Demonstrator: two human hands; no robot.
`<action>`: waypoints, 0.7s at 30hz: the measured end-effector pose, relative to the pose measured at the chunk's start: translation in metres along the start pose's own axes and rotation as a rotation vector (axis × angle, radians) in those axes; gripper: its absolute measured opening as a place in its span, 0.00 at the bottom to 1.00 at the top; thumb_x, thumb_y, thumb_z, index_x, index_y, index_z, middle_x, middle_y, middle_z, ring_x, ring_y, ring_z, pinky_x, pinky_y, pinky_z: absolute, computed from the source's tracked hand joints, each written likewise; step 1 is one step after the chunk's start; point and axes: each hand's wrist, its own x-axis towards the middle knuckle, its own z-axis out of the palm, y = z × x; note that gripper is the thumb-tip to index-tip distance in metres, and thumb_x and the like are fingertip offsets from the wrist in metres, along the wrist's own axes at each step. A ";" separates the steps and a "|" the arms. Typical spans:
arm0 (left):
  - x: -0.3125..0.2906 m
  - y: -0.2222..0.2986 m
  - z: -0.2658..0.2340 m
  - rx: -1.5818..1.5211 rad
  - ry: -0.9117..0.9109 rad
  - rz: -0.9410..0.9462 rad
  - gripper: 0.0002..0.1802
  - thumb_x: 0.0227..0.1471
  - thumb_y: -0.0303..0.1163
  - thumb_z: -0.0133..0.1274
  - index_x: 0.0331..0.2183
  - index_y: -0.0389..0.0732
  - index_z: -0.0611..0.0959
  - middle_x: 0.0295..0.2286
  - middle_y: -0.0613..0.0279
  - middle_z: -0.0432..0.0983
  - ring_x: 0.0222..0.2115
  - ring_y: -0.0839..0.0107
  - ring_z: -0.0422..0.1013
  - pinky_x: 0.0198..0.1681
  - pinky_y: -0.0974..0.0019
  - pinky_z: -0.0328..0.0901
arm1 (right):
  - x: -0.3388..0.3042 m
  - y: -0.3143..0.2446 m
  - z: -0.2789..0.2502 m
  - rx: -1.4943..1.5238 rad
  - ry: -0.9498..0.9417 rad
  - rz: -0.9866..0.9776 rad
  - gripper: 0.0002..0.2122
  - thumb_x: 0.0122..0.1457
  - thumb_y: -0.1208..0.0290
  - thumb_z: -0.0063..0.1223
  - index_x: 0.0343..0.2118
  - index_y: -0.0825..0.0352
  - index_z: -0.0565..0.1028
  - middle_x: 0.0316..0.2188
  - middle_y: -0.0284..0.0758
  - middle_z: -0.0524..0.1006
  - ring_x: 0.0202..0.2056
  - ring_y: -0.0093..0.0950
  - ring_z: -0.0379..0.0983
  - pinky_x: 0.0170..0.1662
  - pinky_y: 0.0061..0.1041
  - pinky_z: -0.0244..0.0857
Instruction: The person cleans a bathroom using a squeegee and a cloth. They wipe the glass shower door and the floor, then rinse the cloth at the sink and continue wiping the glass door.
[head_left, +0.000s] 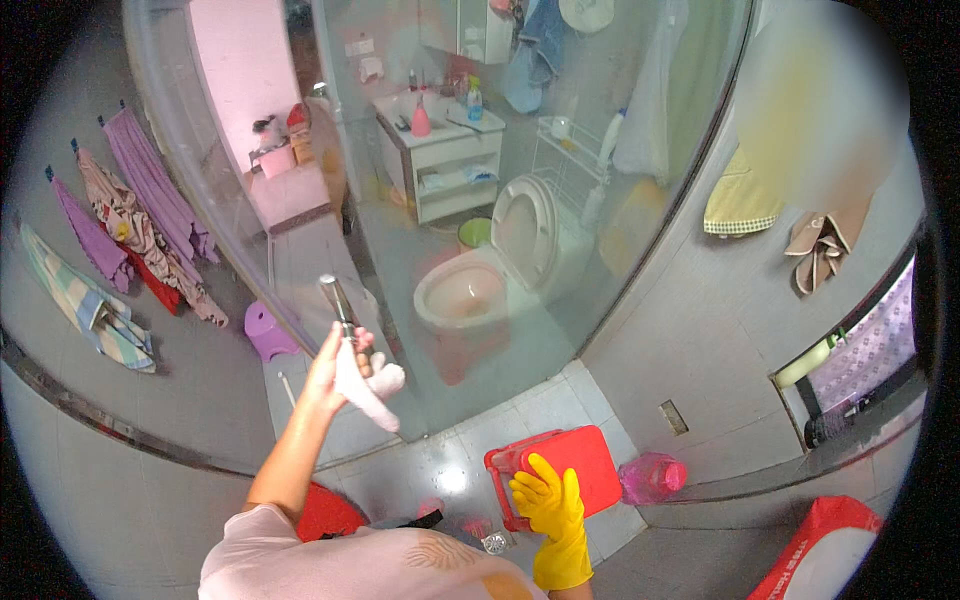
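My left hand (330,372), bare, is closed round a dark and silver cylindrical door handle (337,300) at the glass. A pale pink, limp piece with finger-like lobes (366,390) hangs from the same hand; I cannot tell whether it is a cloth or a glove. A yellow rubber glove (562,565) covers my right hand (548,497), which is open with its fingers apart and holds nothing visible. Just behind the gloved fingers is a red plastic stool or bin lid (585,465); whether they touch it is unclear.
A curved glass partition (430,390) stands ahead, with a toilet (460,295) and a white vanity (450,165) beyond. Towels (165,190) hang at left above a purple stool (270,332). A pink basin-like item (652,478) and a floor drain (495,543) are near the red plastic.
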 end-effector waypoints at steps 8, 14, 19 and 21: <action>0.012 -0.005 -0.007 -0.166 -0.056 -0.097 0.14 0.51 0.43 0.47 0.23 0.46 0.69 0.14 0.71 0.59 0.12 0.76 0.53 0.15 0.71 0.52 | -0.014 0.053 0.129 0.324 -0.501 -0.165 0.32 0.56 0.50 0.33 0.58 0.67 0.47 0.51 0.51 0.61 0.54 0.50 0.53 0.58 0.54 0.34; 0.001 0.004 -0.038 -0.222 -0.087 -0.068 0.14 0.51 0.43 0.47 0.22 0.45 0.69 0.12 0.71 0.57 0.12 0.76 0.53 0.15 0.71 0.52 | -0.023 0.060 0.137 0.351 -0.543 -0.159 0.25 0.60 0.61 0.29 0.57 0.69 0.49 0.50 0.48 0.64 0.54 0.51 0.53 0.59 0.48 0.37; -0.021 0.021 -0.058 -0.153 0.006 -0.013 0.15 0.52 0.45 0.45 0.21 0.46 0.68 0.12 0.69 0.57 0.12 0.75 0.53 0.15 0.70 0.52 | -0.015 0.058 0.135 0.420 -0.578 -0.164 0.20 0.61 0.65 0.29 0.54 0.68 0.57 0.45 0.44 0.69 0.50 0.44 0.61 0.58 0.45 0.41; -0.027 0.026 -0.063 -0.115 0.038 0.009 0.16 0.52 0.47 0.43 0.20 0.48 0.69 0.12 0.71 0.57 0.11 0.75 0.54 0.14 0.70 0.53 | -0.003 0.059 0.136 0.432 -0.544 -0.156 0.19 0.61 0.65 0.30 0.52 0.67 0.61 0.43 0.43 0.72 0.48 0.41 0.65 0.58 0.45 0.44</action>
